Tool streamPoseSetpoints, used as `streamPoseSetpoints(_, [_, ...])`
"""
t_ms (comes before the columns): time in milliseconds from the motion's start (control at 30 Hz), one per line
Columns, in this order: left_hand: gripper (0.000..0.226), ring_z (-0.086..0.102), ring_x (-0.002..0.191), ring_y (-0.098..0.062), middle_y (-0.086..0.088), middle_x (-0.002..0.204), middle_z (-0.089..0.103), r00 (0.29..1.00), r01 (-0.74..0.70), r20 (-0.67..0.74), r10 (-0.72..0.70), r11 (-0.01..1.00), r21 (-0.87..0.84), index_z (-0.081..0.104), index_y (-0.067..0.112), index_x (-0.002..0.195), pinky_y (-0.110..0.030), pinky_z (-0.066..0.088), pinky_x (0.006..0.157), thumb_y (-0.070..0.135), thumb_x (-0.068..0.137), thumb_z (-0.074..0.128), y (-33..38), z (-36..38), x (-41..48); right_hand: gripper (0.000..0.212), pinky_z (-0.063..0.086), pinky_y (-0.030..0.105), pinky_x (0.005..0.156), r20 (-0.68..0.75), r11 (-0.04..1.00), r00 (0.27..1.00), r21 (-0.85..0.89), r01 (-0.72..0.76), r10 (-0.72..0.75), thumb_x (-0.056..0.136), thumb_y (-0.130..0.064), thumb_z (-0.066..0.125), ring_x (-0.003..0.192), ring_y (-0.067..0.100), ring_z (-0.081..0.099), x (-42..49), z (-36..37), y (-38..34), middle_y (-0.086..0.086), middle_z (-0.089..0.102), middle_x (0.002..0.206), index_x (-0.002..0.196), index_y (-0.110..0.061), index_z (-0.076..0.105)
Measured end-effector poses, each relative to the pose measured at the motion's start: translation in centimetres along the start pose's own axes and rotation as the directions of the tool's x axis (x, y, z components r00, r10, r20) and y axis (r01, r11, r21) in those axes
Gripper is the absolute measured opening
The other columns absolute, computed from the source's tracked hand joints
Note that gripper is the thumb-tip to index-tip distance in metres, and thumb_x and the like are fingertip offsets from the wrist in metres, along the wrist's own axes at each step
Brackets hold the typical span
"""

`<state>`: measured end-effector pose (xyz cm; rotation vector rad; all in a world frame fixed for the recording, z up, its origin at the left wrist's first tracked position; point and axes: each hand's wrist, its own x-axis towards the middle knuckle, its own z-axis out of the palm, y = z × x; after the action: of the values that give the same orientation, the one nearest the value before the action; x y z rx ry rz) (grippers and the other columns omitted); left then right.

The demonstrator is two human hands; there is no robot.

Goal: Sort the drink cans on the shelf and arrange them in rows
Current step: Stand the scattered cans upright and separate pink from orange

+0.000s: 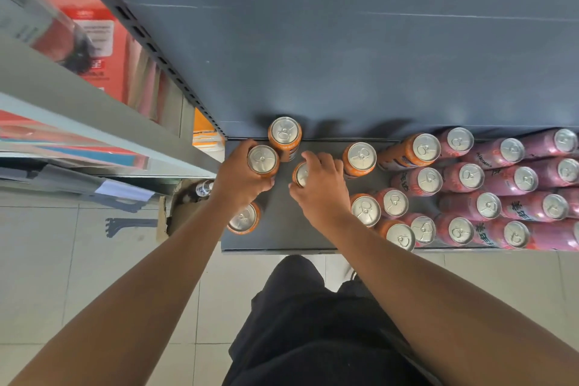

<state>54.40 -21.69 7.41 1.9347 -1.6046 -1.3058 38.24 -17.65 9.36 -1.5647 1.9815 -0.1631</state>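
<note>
Left hand: our left hand [239, 177] wraps its fingers round the side of the first orange can [263, 159], which stands upright on the shelf [282, 229]. We judge this grip serves to slide or lift it into line.
Right hand: our right hand [322, 188] reaches from above, fingers curled over the rim of the second orange can [301, 174], just beside the first one. Most of this can is hidden under the hand.
Beyond the left hand: the back can [285, 132] stands just past the fingers, against the rear wall, probably as the start of an orange row.
Under the left wrist: the front can [244, 219] stands near the shelf edge, roughly in that same line.
Right of the right hand: the lone orange can [360, 157] stands apart. Farther right, the pink cans [488, 205] are packed close in rows, with some stray orange cans [365, 209] mixed in at their border.
Between the hands: this bare strip of shelf seems to us the place meant for the orange rows.
</note>
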Motion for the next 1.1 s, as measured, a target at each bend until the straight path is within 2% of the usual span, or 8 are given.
streamPoseSetpoints(200, [0.068, 0.06, 0.102, -0.023, 0.0, 0.111, 0.062, 1.0, 0.016, 0.022, -0.018, 0.996, 0.087, 0.051, 0.021, 0.125, -0.028, 0.041, 0.08, 0.016, 0.066, 0.084, -0.2, -0.2, -0.9, 0.071, 0.042, 0.04, 0.095, 0.05, 0.993, 0.998, 0.106, -0.05, 0.045, 0.087, -0.031, 0.071, 0.13, 0.028, 0.035, -0.1, -0.6, 0.7, 0.006, 0.041, 0.14, 0.147, -0.015, 0.036])
streamPoseSetpoints(333, [0.086, 0.054, 0.122, -0.026, -0.004, 0.137, 0.053, 0.999, 0.035, -0.007, -0.034, 0.99, 0.139, 0.038, 0.021, 0.145, -0.036, 0.045, 0.095, 0.024, 0.072, 0.082, 0.3, -0.6, -1.8, 0.065, 0.045, 0.042, 0.094, 0.034, 0.999, 0.999, 0.043, 0.013, -0.015, 0.087, -0.032, 0.068, 0.126, 0.028, 0.04, -1.5, -1.0, 0.5, 0.006, 0.043, 0.136, 0.143, -0.015, 0.039])
streamPoseSetpoints(433, [0.081, 0.049, 0.127, -0.026, -0.002, 0.146, 0.045, 0.998, -0.024, -0.045, 0.035, 0.973, 0.229, 0.036, 0.019, 0.147, -0.04, 0.043, 0.099, 0.025, 0.077, 0.078, 1.4, -0.9, -3.0, 0.053, 0.045, 0.043, 0.096, -0.037, 0.992, 0.994, -0.076, 0.102, -0.105, 0.088, -0.031, 0.067, 0.121, 0.031, 0.044, -2.8, -1.5, 0.4, 0.009, 0.048, 0.131, 0.134, -0.012, 0.049])
streamPoseSetpoints(600, [0.066, 0.048, 0.124, -0.029, -0.002, 0.135, 0.052, 0.956, -0.206, -0.107, 0.275, 0.883, 0.422, 0.045, 0.017, 0.135, -0.044, 0.038, 0.098, 0.029, 0.077, 0.075, 3.6, -0.2, -6.1, 0.051, 0.033, 0.046, 0.108, -0.067, 0.977, 0.99, -0.18, 0.114, -0.128, 0.092, -0.033, 0.06, 0.137, 0.033, 0.033, -4.8, -3.4, 1.2, 0.011, 0.037, 0.151, 0.138, -0.014, 0.048])
streamPoseSetpoints(700, [0.055, 0.05, 0.114, -0.032, -0.001, 0.122, 0.056, 0.922, -0.283, -0.095, 0.376, 0.818, 0.501, 0.05, 0.018, 0.121, -0.045, 0.04, 0.095, 0.034, 0.074, 0.074, 4.9, 1.1, -7.8, 0.051, 0.035, 0.048, 0.107, -0.105, 0.972, 0.988, -0.22, 0.088, -0.113, 0.09, -0.034, 0.059, 0.135, 0.034, 0.035, -6.1, -5.0, 2.5, 0.009, 0.037, 0.152, 0.137, -0.016, 0.049])
streamPoseSetpoints(800, [0.056, 0.049, 0.118, -0.032, -0.001, 0.127, 0.055, 0.902, -0.336, -0.055, 0.427, 0.777, 0.533, 0.05, 0.019, 0.126, -0.048, 0.041, 0.097, 0.037, 0.077, 0.072, 6.1, 3.0, -9.4, 0.055, 0.036, 0.049, 0.107, -0.152, 0.969, 0.985, -0.24, 0.049, -0.088, 0.089, -0.035, 0.059, 0.134, 0.034, 0.037, -7.6, -7.0, 4.2, 0.008, 0.038, 0.152, 0.14, -0.017, 0.047])
streamPoseSetpoints(933, [0.063, 0.045, 0.131, -0.033, -0.003, 0.14, 0.051, 0.881, -0.389, 0.006, 0.473, 0.718, 0.578, 0.049, 0.02, 0.133, -0.051, 0.04, 0.102, 0.042, 0.079, 0.073, 8.1, 6.3, -11.9, 0.056, 0.023, 0.046, 0.116, -0.161, 0.969, 0.987, -0.243, -0.042, 0.002, 0.095, -0.039, 0.051, 0.146, 0.029, 0.021, -9.9, -9.4, 8.2, 0.003, 0.024, 0.16, 0.147, -0.022, 0.037])
streamPoseSetpoints(1100, [0.062, 0.052, 0.125, -0.036, -0.006, 0.135, 0.056, 0.851, -0.465, 0.084, 0.518, 0.672, 0.576, 0.055, 0.017, 0.129, -0.051, 0.044, 0.099, 0.037, 0.076, 0.079, 10.5, 11.7, -15.2, 0.055, 0.023, 0.044, 0.117, -0.17, 0.979, 0.98, -0.153, -0.135, 0.109, 0.098, -0.038, 0.049, 0.147, 0.028, 0.019, -13.2, -11.3, 14.3, 0.001, 0.021, 0.162, 0.149, -0.024, 0.032])
